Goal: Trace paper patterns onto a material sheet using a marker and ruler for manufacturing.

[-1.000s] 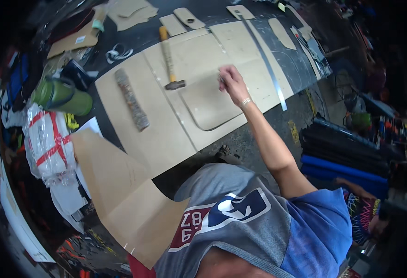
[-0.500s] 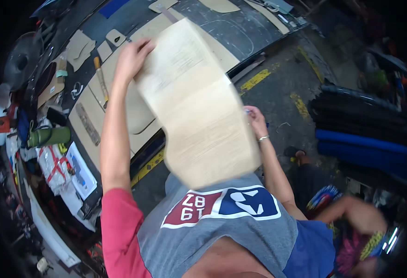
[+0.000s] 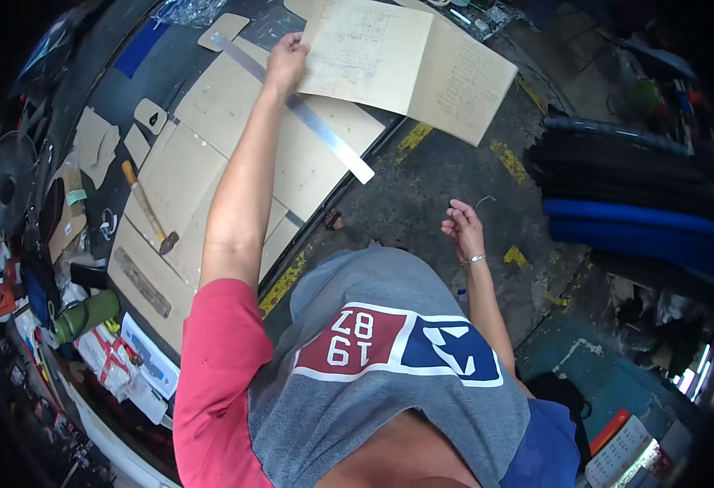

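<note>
Bottle (image 3: 88, 315), green, sits by the left end of the counter (image 3: 182, 73), above a clear-wrapped package with red tape (image 3: 113, 362). Further along, a mottled bar (image 3: 143, 282) lies on the pale boards (image 3: 292, 167), and beside it the hammer (image 3: 145, 203) rests with its head toward the near edge. Half a second ago my left forearm hid that hammer head; now I see it whole.

My left arm reaches across to the counter's right-hand part, where the left hand (image 3: 289, 58) has its fingers closed on the left side of a folded brown sheet (image 3: 365, 61). Earlier I saw that sheet blurred in front of my body; now it has swung out and away, opened at its fold. Its left panel, with drawing and handwriting, is over the counter; its right panel reaches past the near edge, above the floor (image 3: 422, 175). The steel ruler (image 3: 328, 138), mostly covered before, now shows slanting to the near edge.

The right hand (image 3: 464, 228), beside the sheet earlier, is now well apart from it above the floor, fingers half curled; I can't tell whether they pinch anything small. Furthest right, dark and blue rolls (image 3: 629, 215) lie stacked.
</note>
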The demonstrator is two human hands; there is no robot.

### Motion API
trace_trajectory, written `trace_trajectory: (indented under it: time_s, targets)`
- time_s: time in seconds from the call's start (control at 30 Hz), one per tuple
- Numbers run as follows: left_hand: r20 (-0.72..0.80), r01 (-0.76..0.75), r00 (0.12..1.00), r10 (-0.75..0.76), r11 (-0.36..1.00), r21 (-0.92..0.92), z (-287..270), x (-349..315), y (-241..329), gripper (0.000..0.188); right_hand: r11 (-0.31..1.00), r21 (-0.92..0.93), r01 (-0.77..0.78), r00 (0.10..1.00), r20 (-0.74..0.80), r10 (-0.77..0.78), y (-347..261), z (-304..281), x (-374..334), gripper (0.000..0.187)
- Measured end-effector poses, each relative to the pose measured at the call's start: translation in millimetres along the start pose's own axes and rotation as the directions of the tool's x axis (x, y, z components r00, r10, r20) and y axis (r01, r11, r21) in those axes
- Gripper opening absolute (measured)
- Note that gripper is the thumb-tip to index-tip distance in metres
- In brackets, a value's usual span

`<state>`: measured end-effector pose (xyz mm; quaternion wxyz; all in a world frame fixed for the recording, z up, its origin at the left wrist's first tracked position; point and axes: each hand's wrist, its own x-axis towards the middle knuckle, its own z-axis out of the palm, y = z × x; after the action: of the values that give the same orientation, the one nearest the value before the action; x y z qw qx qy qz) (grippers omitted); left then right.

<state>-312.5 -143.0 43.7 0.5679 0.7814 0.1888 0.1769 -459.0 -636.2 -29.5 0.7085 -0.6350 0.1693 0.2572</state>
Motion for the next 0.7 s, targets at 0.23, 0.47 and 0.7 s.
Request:
trace_trajectory:
  time_s: [0.23,0.47,0.7]
  targets:
    - [-0.116,0.171,0.974,-0.197,0.965,-0.200,36.3,14.5,-59.0,0.039,0.998,-0.020,0.068,0.997,0.036,-0.067,-42.5,39.4,25.9,0.034]
    - [-0.089,0.193,0.979,-0.184,0.976,0.103,41.7,14.0,-46.8,0.032,0.977,-0.186,0.108,0.961,0.272,-0.055,-133.1,76.7,92.3,0.029]
    - [-0.136,0.159,0.982,-0.129,0.959,0.233,50.0,15.3,-21.9,0.029,0.858,-0.376,0.350,0.828,0.553,-0.095,-211.4,106.3,165.7,0.026]
